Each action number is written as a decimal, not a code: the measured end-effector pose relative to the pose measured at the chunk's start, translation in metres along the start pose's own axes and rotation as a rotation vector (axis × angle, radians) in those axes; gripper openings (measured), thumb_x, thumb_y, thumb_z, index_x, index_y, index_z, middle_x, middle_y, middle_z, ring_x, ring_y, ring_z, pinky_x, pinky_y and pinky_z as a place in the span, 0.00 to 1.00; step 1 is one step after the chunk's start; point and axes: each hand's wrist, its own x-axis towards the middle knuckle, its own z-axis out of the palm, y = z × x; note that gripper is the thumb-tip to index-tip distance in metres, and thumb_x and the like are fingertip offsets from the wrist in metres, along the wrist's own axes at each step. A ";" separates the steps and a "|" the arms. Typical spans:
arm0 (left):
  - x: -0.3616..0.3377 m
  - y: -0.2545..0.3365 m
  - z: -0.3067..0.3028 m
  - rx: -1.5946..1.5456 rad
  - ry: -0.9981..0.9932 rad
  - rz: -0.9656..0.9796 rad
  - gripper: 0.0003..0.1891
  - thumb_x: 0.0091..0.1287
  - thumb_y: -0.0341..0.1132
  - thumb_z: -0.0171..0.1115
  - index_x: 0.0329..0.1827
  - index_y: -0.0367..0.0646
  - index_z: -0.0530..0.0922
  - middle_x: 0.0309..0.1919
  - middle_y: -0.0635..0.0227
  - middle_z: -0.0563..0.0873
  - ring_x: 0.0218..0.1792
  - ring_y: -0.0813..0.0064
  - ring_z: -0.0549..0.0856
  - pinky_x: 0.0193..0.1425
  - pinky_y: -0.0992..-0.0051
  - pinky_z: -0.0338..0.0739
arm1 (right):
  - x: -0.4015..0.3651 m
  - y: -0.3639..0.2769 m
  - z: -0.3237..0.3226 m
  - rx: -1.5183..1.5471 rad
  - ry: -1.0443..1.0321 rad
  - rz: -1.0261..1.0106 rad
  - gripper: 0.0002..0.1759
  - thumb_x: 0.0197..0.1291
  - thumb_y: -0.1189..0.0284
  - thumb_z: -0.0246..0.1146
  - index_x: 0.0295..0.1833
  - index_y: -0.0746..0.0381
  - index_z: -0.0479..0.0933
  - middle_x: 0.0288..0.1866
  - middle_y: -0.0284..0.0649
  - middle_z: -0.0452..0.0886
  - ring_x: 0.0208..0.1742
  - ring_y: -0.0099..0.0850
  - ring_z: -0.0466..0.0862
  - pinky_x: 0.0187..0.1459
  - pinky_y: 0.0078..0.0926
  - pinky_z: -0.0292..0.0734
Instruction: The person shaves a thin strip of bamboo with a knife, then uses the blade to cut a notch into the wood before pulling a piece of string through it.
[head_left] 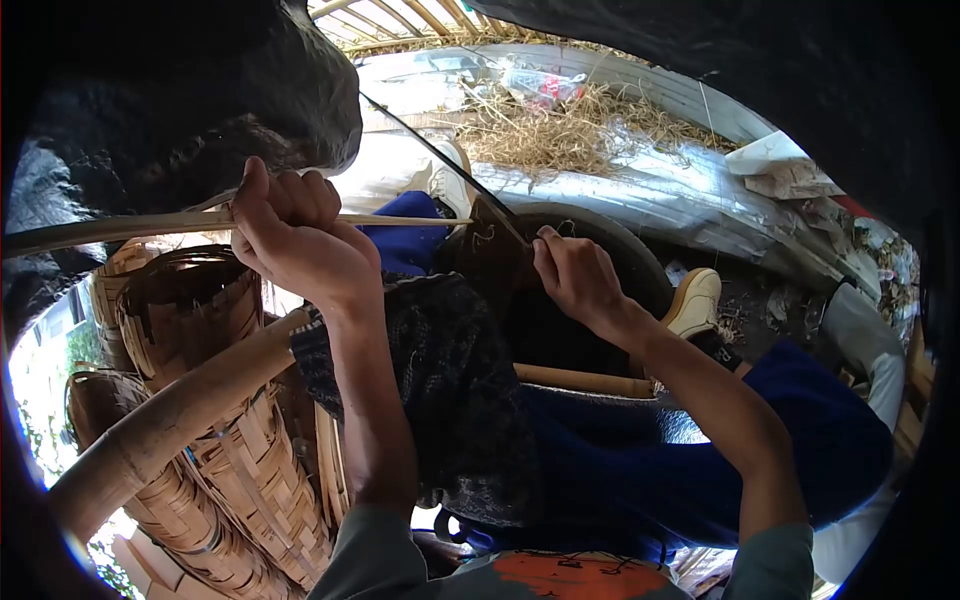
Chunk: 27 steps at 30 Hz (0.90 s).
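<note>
My left hand (300, 225) is closed in a fist around a long pale bamboo strip (120, 230). The strip runs out past the left edge, and its other end (405, 221) sticks out to the right of the fist. My right hand (580, 275) has its fingers wrapped round the lower end of a long, thin, dark knife-like tool (430, 150), which slants up to the left. The handle is hidden in the fingers. A dark cloth (430, 370) lies over my lap below the hands. Beneath the right hand is a round, dark basin-like container (640, 260).
Woven bamboo baskets (260, 460) stand at the left, behind a thick bamboo pole (180, 420). Dry straw (550, 130) and a plastic wrapper (545, 85) lie on white sheeting at the back. Dark plastic sheeting (180, 90) hangs close at upper left. A beige shoe (695, 303) rests at right.
</note>
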 end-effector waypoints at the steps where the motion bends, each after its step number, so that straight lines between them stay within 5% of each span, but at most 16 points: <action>1: 0.003 -0.001 -0.002 -0.004 0.018 -0.007 0.24 0.66 0.32 0.46 0.12 0.51 0.47 0.08 0.79 0.48 0.12 0.86 0.44 0.17 0.76 0.38 | -0.004 0.000 0.000 0.026 0.033 0.009 0.13 0.64 0.68 0.50 0.37 0.67 0.73 0.17 0.49 0.77 0.21 0.48 0.80 0.24 0.42 0.77; 8: 0.005 0.004 -0.012 0.055 0.041 0.006 0.23 0.67 0.33 0.44 0.14 0.51 0.47 0.10 0.79 0.47 0.14 0.84 0.43 0.19 0.76 0.40 | -0.058 0.070 0.049 -0.164 -0.153 0.205 0.14 0.65 0.66 0.48 0.37 0.67 0.73 0.19 0.52 0.77 0.22 0.49 0.80 0.25 0.43 0.77; 15: 0.011 0.014 -0.022 0.010 0.013 -0.031 0.23 0.67 0.33 0.45 0.13 0.51 0.48 0.09 0.79 0.48 0.13 0.86 0.44 0.17 0.76 0.39 | -0.037 0.038 0.000 0.051 -0.008 0.238 0.17 0.66 0.64 0.46 0.34 0.65 0.72 0.16 0.53 0.75 0.22 0.50 0.80 0.24 0.43 0.76; 18: 0.024 0.033 -0.026 0.041 0.019 0.072 0.23 0.67 0.34 0.45 0.14 0.51 0.48 0.10 0.79 0.47 0.15 0.86 0.43 0.19 0.77 0.39 | -0.047 0.021 -0.033 0.067 -0.192 0.303 0.18 0.66 0.64 0.46 0.30 0.65 0.71 0.14 0.51 0.74 0.22 0.50 0.79 0.25 0.43 0.76; 27: 0.042 0.041 -0.041 0.021 0.115 0.080 0.23 0.67 0.35 0.45 0.14 0.53 0.46 0.11 0.80 0.46 0.16 0.85 0.42 0.20 0.77 0.40 | -0.051 0.063 -0.069 -0.307 -0.646 -0.056 0.16 0.65 0.64 0.49 0.30 0.63 0.71 0.14 0.47 0.74 0.20 0.48 0.79 0.27 0.43 0.77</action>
